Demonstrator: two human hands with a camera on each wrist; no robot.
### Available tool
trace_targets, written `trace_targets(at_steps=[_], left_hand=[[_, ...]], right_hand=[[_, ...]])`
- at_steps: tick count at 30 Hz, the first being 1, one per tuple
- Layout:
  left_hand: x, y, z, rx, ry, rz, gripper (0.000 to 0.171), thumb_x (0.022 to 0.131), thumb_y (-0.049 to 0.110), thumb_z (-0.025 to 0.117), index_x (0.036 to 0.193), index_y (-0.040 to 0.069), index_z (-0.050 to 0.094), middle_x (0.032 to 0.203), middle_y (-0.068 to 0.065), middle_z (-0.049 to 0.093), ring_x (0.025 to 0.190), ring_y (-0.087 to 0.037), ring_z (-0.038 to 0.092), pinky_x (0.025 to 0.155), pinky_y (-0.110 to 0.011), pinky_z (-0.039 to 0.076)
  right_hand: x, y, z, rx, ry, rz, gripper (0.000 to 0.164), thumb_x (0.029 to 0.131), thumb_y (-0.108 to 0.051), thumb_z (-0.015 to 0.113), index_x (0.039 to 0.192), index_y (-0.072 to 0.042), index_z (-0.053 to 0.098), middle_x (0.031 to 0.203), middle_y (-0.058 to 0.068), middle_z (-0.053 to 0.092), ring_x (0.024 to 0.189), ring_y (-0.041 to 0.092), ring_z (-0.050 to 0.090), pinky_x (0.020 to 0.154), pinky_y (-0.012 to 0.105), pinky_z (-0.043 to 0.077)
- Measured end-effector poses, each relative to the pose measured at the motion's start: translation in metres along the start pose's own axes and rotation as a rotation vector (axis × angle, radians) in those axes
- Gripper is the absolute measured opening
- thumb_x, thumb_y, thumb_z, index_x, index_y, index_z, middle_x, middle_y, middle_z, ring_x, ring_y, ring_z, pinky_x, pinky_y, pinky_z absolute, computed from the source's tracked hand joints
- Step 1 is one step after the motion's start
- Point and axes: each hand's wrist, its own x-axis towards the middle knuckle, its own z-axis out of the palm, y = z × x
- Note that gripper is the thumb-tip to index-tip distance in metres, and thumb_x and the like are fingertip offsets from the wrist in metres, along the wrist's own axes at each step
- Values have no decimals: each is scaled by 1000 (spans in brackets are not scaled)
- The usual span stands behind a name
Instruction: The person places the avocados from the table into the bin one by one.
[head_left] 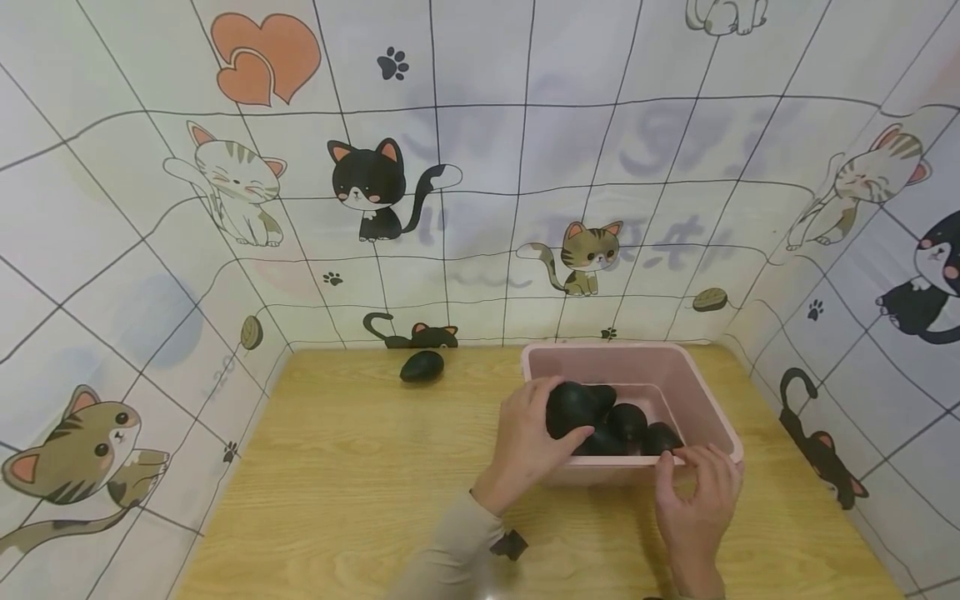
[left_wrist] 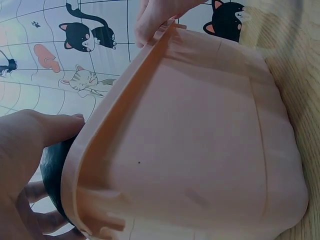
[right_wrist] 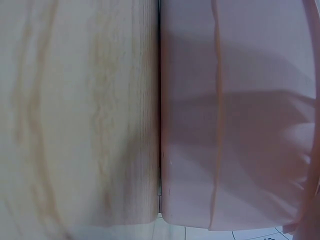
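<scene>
A pink plastic bin (head_left: 607, 472) stands at the right of the table with several dark avocados inside, one of them (head_left: 628, 421) near its middle. My left hand (head_left: 528, 437) grips a large dark avocado (head_left: 568, 408) at the bin's left side, thumb and fingers curled round it. In the left wrist view that avocado (left_wrist: 54, 167) shows between the hand (left_wrist: 22, 150) and the bin's rim. With thumb and fingertips my right hand (head_left: 701, 500) pinches the bin's front rim near the right corner. The right wrist view shows mostly the bin's outer wall (right_wrist: 195, 125).
Another dark avocado (head_left: 422, 367) lies at the table's back edge, left of the bin. A small dark object (head_left: 510, 545) is by the left sleeve. The wooden table (head_left: 337, 475) meets cat-printed sheeting (head_left: 480, 225) at the back and sides.
</scene>
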Motion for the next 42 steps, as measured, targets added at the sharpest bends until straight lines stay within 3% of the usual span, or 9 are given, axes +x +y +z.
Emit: trace_targets(at_steps=[9, 17, 28, 35, 39, 42], left_hand=[[0, 3, 6, 17, -40, -5, 73, 86, 50, 87, 145, 18, 58, 142, 0, 63, 131, -20, 60, 114, -50, 47], [1, 1, 9, 30, -33, 9, 69, 87, 49, 85, 143, 19, 59, 140, 1, 62, 131, -19, 60, 113, -47, 47], [0, -10, 2, -32, -56, -72, 63, 95, 44, 78, 149, 22, 55, 147, 1, 59, 135, -19, 57, 112, -42, 51], [-4, -19, -3, -62, -34, -103, 63, 96, 42, 76, 151, 20, 53, 146, -1, 59, 135, -20, 58, 112, -44, 53], [-7, -27, -3, -102, -16, -122, 63, 97, 40, 76, 151, 19, 53, 149, -2, 58, 139, -21, 56, 113, -45, 52], [-9, -34, -2, -115, 8, -108, 60, 97, 37, 76, 150, 19, 54, 149, -2, 58, 139, -22, 56, 114, -46, 51]], right_hand=[[-2, 2, -1, 1, -13, 14, 19, 85, -8, 74, 87, 10, 69, 94, 26, 70, 113, 45, 56, 128, 65, 14], [-1, 1, 1, 5, 11, -8, 20, 85, -8, 73, 85, 11, 69, 91, 28, 70, 108, 47, 56, 125, 68, 19], [0, 0, 1, 2, 8, -7, 20, 85, -8, 73, 86, 11, 69, 91, 28, 69, 109, 51, 57, 126, 67, 17], [0, 0, 0, -3, 2, -1, 20, 85, -9, 73, 86, 11, 69, 92, 28, 69, 110, 51, 56, 127, 65, 16], [0, -1, 1, -8, 4, 3, 20, 85, -9, 73, 86, 11, 69, 92, 28, 69, 110, 45, 57, 128, 65, 16], [1, -3, 2, -4, 18, -9, 20, 85, -8, 73, 86, 11, 69, 91, 28, 69, 113, 27, 58, 125, 67, 19]])
